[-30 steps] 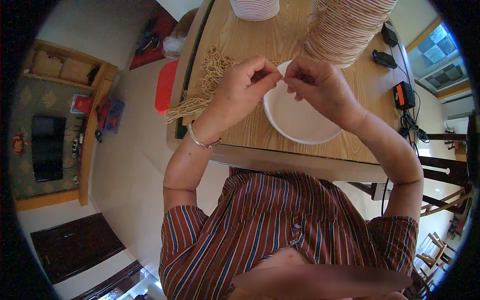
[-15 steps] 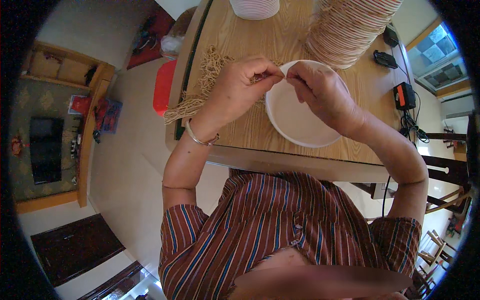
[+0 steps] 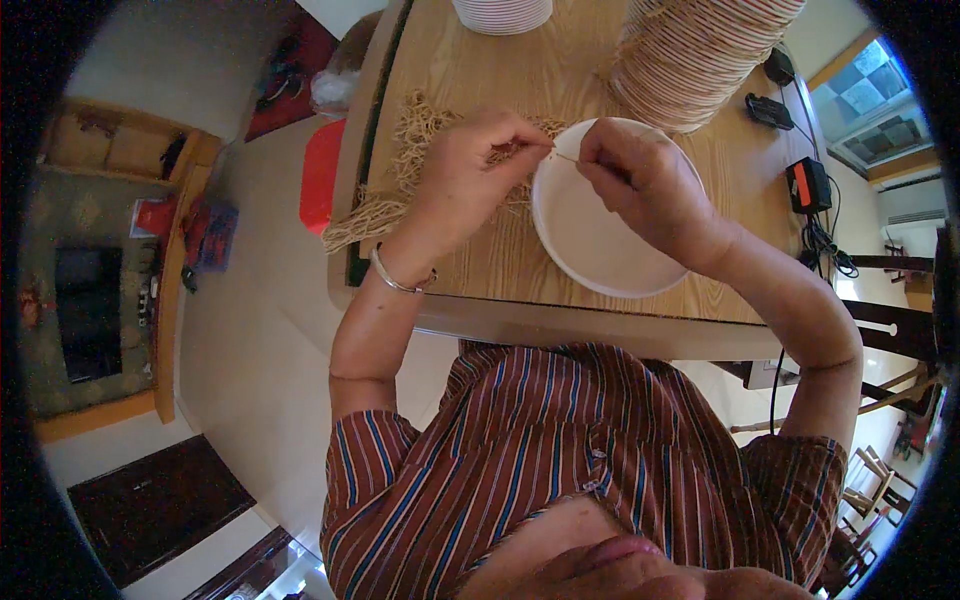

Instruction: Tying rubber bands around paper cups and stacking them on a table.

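Note:
My left hand (image 3: 475,165), with a bangle at the wrist, pinches a thin tan strand (image 3: 566,157) at its fingertips. The strand runs across to my right hand (image 3: 645,175), whose fingers are closed on its other end. Under my right hand stands a round white tub (image 3: 548,252), with my fingers above its far rim. A loose heap of crinkled tan strands (image 3: 415,130) lies on the table beneath and beyond my left hand, partly covered by it. Some of these strands trail over the table's left edge.
At the far right of the wooden table (image 3: 480,270) rises a tall stack of ringed, tan-fringed pieces (image 3: 690,65). A smaller stack of white bowls (image 3: 503,15) stands at the far edge. Black adapters (image 3: 808,188) and cables lie along the right side. A red stool (image 3: 322,178) is at the left.
My hands have drawn slightly apart, the left one shifting a little to the left. A short length of strand now shows between their fingertips.

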A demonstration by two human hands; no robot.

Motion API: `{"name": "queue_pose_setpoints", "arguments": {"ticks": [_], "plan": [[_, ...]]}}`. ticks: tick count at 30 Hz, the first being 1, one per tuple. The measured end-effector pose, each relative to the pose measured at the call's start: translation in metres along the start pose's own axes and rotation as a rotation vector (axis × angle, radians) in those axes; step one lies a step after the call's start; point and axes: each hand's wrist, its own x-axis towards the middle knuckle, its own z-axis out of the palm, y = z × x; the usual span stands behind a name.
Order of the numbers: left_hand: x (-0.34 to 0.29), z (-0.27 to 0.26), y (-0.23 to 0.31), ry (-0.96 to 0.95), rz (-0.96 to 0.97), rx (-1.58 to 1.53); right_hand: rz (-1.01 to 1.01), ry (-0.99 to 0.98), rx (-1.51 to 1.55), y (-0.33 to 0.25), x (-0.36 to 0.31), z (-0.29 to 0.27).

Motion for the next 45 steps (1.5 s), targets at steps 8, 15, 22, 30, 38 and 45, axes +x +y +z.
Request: {"name": "queue_pose_setpoints", "arguments": {"ticks": [8, 15, 22, 30, 38, 45], "plan": [[-0.016, 0.011, -0.015, 0.051, -0.241, -0.167, 0.248, -0.106, 0.236, -0.005, 0.002, 0.002], [-0.027, 0.019, -0.010, 0.014, -0.263, -0.224, 0.332, -0.106, 0.219, 0.003, -0.001, 0.007], [-0.029, 0.022, -0.009, 0.014, -0.286, -0.204, 0.421, -0.171, 0.235, -0.003, -0.002, 0.004], [-0.028, 0.024, -0.012, 0.001, -0.272, -0.269, 0.404, -0.159, 0.256, -0.001, -0.005, 0.005], [-0.027, 0.024, -0.009, -0.009, -0.280, -0.296, 0.377, -0.157, 0.232, -0.001, -0.004, 0.002], [-0.026, 0.026, -0.011, -0.013, -0.269, -0.321, 0.417, -0.166, 0.254, 0.001, -0.005, 0.005]]}}
